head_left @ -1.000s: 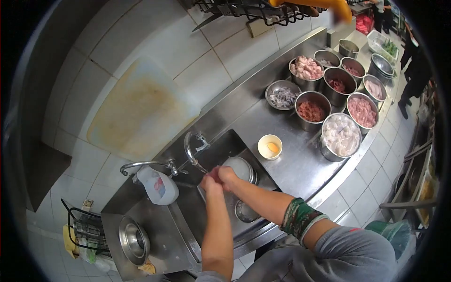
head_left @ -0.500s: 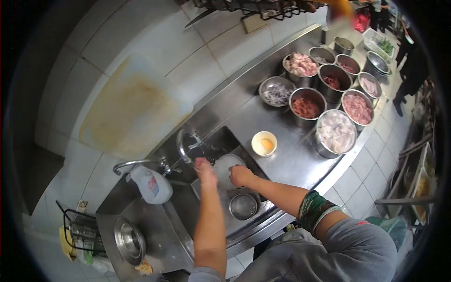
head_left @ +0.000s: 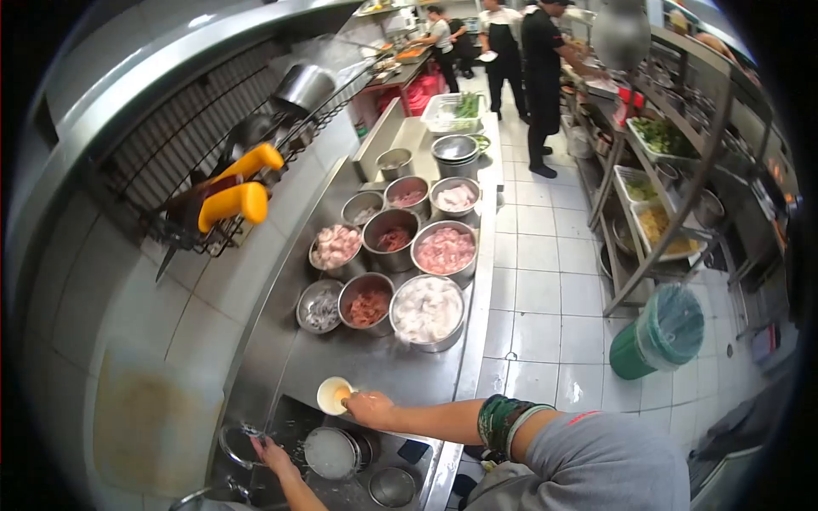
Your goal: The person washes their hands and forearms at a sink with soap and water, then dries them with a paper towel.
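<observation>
My right hand [head_left: 371,410] is closed at the right rim of a small white bowl [head_left: 325,397] with something yellow in it, beside the sink. My left hand [head_left: 271,453], fingers stretched out, is by the curved tap [head_left: 232,450] over the sink's left side; nothing shows in it. Below the bowl, a round container of whitish, cloudy liquid [head_left: 330,453] stands in the sink. A round metal strainer or pan [head_left: 392,487] lies nearer me.
Metal pots of raw meat [head_left: 443,248] crowd the steel counter beyond the bowl. Knives with yellow handles [head_left: 234,204] hang on a wall rack at left. To the right are a green bin [head_left: 632,351] and steel shelving [head_left: 626,285]. Several people stand farther back.
The view has swung up and right, bringing the aisle and people into sight. My right hand has moved from the sink to the white bowl. My left hand remains near the tap.
</observation>
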The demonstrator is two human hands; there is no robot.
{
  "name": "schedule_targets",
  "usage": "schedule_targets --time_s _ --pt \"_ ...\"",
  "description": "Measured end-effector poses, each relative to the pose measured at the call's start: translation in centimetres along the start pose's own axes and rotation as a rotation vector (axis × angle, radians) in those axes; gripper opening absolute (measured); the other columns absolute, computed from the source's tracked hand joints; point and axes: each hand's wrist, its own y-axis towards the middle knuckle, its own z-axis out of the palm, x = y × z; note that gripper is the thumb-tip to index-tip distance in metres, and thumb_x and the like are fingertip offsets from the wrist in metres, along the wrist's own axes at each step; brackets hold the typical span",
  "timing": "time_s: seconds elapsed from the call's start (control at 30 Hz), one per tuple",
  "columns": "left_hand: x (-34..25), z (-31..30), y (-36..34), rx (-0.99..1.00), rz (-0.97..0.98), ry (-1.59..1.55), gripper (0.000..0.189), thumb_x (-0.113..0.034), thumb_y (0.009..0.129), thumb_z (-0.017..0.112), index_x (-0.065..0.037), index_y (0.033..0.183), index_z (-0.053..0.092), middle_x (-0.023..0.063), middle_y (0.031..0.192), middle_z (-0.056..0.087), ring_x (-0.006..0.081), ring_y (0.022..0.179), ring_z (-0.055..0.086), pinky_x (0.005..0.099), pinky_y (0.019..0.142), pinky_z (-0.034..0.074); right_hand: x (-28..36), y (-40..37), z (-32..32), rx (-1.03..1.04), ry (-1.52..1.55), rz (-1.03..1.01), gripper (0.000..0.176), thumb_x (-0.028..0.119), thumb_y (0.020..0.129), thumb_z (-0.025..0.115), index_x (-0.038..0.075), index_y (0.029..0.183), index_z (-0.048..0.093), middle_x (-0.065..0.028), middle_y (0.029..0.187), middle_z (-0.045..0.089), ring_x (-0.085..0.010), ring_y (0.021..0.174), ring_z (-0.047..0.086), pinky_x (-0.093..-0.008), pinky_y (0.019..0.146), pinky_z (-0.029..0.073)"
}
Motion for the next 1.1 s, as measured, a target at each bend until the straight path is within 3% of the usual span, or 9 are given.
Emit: schedule_targets --time_s 0.13,0.2,0.33,0.47,0.57,0.67,0.77,0.97,1.1 --pt "10.9 -1.8 1.6 0.096 -0.019 0.074 0.053 -0.015 0.089 0.051 -0.005 0.138 0.034 0.0207 0.14 0.036 0.0318 0.126 0.039 0.0383 0.103 0.032 -0.2 -4.2 -3.0 -0.127 0.096 -0.063 0.016 0.018 0.083 0.055 0.006 0.093 0.058 -0.0158 0.09 0.063 -0.034 0.086 0.063 -0.0446 0.07 0.05" --pt "9.6 -2.9 -2.8 0.802 0.243 1.161 0.065 -0.028 0.083 0.057 0.001 0.137 0.035 0.0222 0.138 0.039 0.036 0.126 0.039 0.0454 0.102 0.034 -1.4 -8.0 -4.6 -0.239 0.128 -0.048 0.015 0.018 0.082 0.056 0.007 0.093 0.057 -0.0144 0.089 0.063 -0.0338 0.082 0.062 -0.0433 0.069 0.05" --pt "6.9 -5.4 -8.0 0.838 0.111 1.668 0.066 -0.037 0.077 0.064 0.003 0.127 0.047 0.0211 0.131 0.048 0.0313 0.122 0.046 0.0399 0.1 0.038 -6.3 -19.9 -7.3 -0.502 0.115 -0.005 0.016 0.02 0.082 0.061 0.008 0.094 0.058 -0.0118 0.086 0.062 -0.0317 0.077 0.062 -0.0406 0.066 0.049" --pt "20.2 -11.9 0.7 0.633 -0.12 1.263 0.054 -0.038 0.076 0.065 0.004 0.11 0.06 0.0199 0.123 0.055 0.0336 0.113 0.053 0.042 0.093 0.043 -7.8 -35.9 -10.2 -0.664 -0.021 0.414 0.015 0.015 0.079 0.067 0.008 0.091 0.062 -0.0105 0.085 0.065 -0.0284 0.077 0.063 -0.035 0.067 0.051" --pt "23.7 -14.0 3.8 0.774 0.166 1.599 0.057 -0.043 0.087 0.053 0.0 0.124 0.051 0.0169 0.124 0.054 0.0281 0.115 0.051 0.0393 0.095 0.041 -10.8 -47.4 -8.1 -0.875 0.11 0.762 0.011 0.012 0.079 0.067 0.006 0.087 0.065 -0.0121 0.086 0.066 -0.0274 0.073 0.064 -0.0339 0.065 0.052" --pt "14.4 -14.0 -3.2 0.43 0.208 1.347 0.049 -0.036 0.076 0.065 0.003 0.106 0.061 0.021 0.113 0.059 0.0347 0.108 0.056 0.0427 0.09 0.044 -14.9 -59.2 -2.5 -1.065 -0.03 0.969 0.01 0.01 0.08 0.064 0.002 0.085 0.062 -0.0117 0.077 0.064 -0.0204 0.063 0.062 -0.0308 0.055 0.049" --pt "4.6 -9.8 -9.3 0.395 0.374 1.313 0.044 -0.033 0.076 0.064 0.001 0.105 0.062 0.0208 0.103 0.062 0.0352 0.102 0.058 0.0424 0.088 0.045 -17.5 -71.0 5.4 -1.153 0.059 1.35 0.011 0.013 0.08 0.06 0.001 0.081 0.06 -0.0134 0.076 0.064 -0.0235 0.063 0.062 -0.0339 0.055 0.047" --pt "-6.4 6.9 -22.3 0.513 0.491 1.147 0.039 -0.029 0.079 0.064 -0.003 0.108 0.06 0.019 0.117 0.057 0.0334 0.111 0.052 0.0413 0.093 0.042 -15.8 -86.2 17.4 -1.384 0.077 1.804 0.01 0.012 0.08 0.059 0.003 0.082 0.059 -0.0145 0.079 0.064 -0.03 0.073 0.062 -0.0384 0.067 0.048" --pt "-6.7 20.6 -29.1 0.771 0.997 1.144 0.034 -0.028 0.079 0.064 -0.001 0.1 0.063 0.0175 0.099 0.064 0.0321 0.095 0.06 0.041 0.083 0.046 -11.7 -90.5 23.9 -1.3 0.074 2.157 0.014 0.015 0.079 0.061 0.003 0.085 0.06 -0.0166 0.083 0.063 -0.0339 0.077 0.061 -0.0421 0.067 0.047"
